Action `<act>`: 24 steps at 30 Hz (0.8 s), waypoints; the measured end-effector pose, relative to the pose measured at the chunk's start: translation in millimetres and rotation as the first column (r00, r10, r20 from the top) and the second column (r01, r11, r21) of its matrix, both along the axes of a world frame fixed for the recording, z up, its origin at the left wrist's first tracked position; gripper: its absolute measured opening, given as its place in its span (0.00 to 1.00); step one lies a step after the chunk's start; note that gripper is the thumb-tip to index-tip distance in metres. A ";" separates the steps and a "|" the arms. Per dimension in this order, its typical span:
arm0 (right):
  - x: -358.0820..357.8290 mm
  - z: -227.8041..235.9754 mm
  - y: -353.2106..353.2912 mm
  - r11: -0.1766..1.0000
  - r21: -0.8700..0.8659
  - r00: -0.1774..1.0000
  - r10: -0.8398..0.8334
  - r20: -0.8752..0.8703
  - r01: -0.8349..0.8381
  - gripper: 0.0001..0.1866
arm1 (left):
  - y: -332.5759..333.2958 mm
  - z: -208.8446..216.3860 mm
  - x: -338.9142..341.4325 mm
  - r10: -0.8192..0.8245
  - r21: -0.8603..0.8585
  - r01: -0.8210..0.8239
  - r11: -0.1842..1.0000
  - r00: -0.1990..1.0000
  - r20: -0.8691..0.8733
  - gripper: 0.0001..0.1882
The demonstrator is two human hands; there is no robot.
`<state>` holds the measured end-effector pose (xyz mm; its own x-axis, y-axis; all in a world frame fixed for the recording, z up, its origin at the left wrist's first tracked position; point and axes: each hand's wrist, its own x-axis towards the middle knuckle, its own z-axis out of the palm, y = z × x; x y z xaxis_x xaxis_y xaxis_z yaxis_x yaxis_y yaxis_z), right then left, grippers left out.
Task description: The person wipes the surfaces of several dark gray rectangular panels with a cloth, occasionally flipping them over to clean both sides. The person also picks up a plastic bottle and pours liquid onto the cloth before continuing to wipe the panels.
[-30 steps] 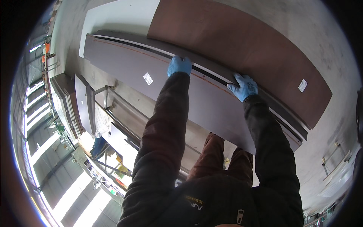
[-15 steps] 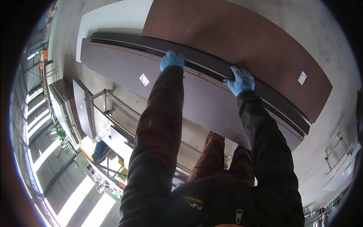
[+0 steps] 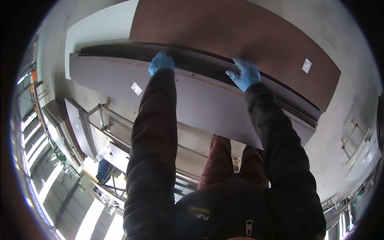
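Observation:
My left hand (image 3: 162, 63), in a blue glove, is closed over the long upper edge of the near grey panel (image 3: 200, 104), which stands on edge before my legs and bears a white label. Its fingertips are hidden behind that edge. My right hand (image 3: 247, 76), also gloved in blue, lies over the dark grey panel (image 3: 196, 62) just behind, thumb and fingers spread apart. Beyond them a large brown panel (image 3: 228, 36) with a white label leans at the back. A pale panel (image 3: 98, 30) shows at its left.
A metal frame (image 3: 116, 116) stands left of my legs. Several panels (image 3: 60, 128) lean together at the far left, beside a cluttered work area (image 3: 106, 172). Another small metal rack (image 3: 352, 140) stands on the grey floor (image 3: 340, 112) at the right.
The whole scene has shifted slightly left in view. The dark grey panel now shows more of its face, and its gap from the near panel looks wider. My right hand's fingers have spread.

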<state>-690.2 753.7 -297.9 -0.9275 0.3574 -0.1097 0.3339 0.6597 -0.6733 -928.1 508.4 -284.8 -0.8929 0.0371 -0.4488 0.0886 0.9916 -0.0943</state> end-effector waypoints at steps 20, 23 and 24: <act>231.5 -29.7 221.4 0.748 0.647 0.899 -0.373 0.229 0.146 0.33 | 110.0 -16.6 76.2 -0.653 0.101 0.745 0.659 0.634 -0.415 0.43; 214.4 -63.4 226.0 0.757 0.628 0.877 -0.412 0.245 0.180 0.31 | 114.8 -35.7 76.8 -0.681 0.052 0.711 0.701 0.689 -0.247 0.47; 213.1 -68.5 225.0 0.758 0.628 0.878 -0.410 0.246 0.178 0.31 | 112.1 -39.6 77.4 -0.684 0.071 0.729 0.681 0.668 -0.294 0.49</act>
<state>-477.1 978.8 -366.4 -0.7019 0.7072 -0.0853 0.7098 0.7044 -0.0010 -850.6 620.6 -324.5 -0.6372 0.7534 -0.1625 0.7676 0.6393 -0.0460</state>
